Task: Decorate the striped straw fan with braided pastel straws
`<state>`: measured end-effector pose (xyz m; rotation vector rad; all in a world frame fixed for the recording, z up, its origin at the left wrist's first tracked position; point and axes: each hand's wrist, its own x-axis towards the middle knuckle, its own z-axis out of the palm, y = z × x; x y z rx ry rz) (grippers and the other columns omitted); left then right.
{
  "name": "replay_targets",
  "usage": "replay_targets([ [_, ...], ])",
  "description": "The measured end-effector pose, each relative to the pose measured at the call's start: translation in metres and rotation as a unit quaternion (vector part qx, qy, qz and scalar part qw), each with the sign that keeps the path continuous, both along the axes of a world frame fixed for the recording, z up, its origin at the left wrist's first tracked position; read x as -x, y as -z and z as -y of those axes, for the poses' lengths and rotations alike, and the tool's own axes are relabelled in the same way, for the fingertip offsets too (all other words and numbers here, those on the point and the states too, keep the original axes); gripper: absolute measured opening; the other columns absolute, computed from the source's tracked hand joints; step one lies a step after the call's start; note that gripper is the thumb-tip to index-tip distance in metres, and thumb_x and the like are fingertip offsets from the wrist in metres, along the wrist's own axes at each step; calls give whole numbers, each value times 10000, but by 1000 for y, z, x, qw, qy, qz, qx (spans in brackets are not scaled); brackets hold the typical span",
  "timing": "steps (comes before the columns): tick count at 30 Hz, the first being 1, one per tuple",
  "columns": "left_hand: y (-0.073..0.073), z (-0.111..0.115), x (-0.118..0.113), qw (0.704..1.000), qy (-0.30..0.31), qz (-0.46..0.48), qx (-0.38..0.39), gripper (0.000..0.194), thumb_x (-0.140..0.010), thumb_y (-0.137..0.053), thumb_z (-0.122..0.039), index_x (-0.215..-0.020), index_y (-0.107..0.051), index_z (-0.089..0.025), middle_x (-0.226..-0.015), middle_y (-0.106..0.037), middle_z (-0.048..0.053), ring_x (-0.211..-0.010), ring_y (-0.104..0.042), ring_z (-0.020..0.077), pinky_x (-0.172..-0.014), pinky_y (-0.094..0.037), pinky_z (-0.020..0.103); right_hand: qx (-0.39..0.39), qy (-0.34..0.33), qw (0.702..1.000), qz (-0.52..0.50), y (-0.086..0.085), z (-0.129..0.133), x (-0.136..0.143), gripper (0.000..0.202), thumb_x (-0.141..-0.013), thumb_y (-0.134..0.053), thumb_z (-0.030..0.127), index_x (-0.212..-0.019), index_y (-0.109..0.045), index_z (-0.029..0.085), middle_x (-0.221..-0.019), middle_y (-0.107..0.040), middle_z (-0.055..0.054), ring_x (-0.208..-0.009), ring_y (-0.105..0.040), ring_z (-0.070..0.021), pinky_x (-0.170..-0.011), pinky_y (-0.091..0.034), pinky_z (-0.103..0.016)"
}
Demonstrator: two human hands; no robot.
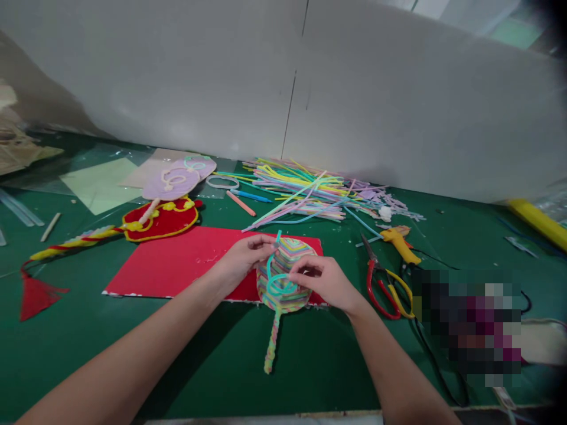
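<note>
A small striped pastel fan [295, 251] with a twisted handle [271, 345] lies partly on a red board [177, 265], its handle pointing towards me. Over the fan's face is a turquoise pipe cleaner [280, 286], bent into a spiral at its lower part. My left hand [245, 257] pinches its upper end near the fan's top left edge. Thumb and fingers of my right hand [325, 280] close on the right side of the spiral. Whether the pipe cleaner touches the fan, I cannot tell.
Behind lies a pile of coloured pipe cleaners [301, 183]. Left are a red fan with yellow trim [183, 221] and a lilac fan [177, 183]. Red-and-yellow-handled scissors [383, 289] and a yellow glue gun [401, 245] lie right, beside a pixelated patch. A grey panel [221, 77] stands behind.
</note>
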<state>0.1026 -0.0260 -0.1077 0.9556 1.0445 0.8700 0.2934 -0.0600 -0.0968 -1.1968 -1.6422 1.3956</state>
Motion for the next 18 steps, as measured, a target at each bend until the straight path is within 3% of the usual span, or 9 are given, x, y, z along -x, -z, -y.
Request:
replay_targets([
  [3, 1, -2, 2, 992, -97, -25, -77, 280, -646, -666, -346, -848, -593, -166, -707, -599, -13, -586, -540, 76, -543, -428, 185, 24, -8, 1000, -8, 1, 0, 1, 228, -653, -663, 398, -692, -618, 178, -690, -580, -2, -575, -558, -116, -539, -478, -237],
  [5, -2, 0, 2, 981, -119, -67, -139, 263, -677, -641, -357, -855, -593, -169, -759, -618, 3, -666, -567, 101, -590, -450, 200, 37, 7, 999, -26, 3, -1, 0, 233, -650, -668, 395, -692, -609, 174, -690, -579, 2, -563, -556, -111, -538, -477, -238],
  [12, -16, 14, -8, 908, 9, -206, -365, 135, -755, -573, -273, -808, -675, -200, -823, -639, 39, -807, -588, 155, -754, -466, 278, 70, 95, 989, -86, 6, -7, -6, 254, -639, -684, 395, -719, -598, 170, -565, -564, 27, -475, -538, -102, -497, -470, -239],
  [14, -15, 15, -10, 907, 23, -205, -366, 148, -760, -566, -280, -816, -681, -205, -873, -639, 52, -849, -589, 166, -783, -466, 296, 65, 101, 988, -96, 6, -8, -7, 258, -632, -689, 400, -718, -604, 172, -593, -582, 20, -491, -547, -104, -517, -482, -246],
  [18, -10, 14, -11, 938, 67, -168, -296, 188, -767, -552, -308, -834, -680, -187, -914, -667, 62, -881, -600, 179, -777, -478, 292, 47, 101, 990, -85, 5, -7, -5, 271, -637, -681, 416, -724, -614, 168, -632, -605, 1, -513, -551, -109, -535, -492, -254],
])
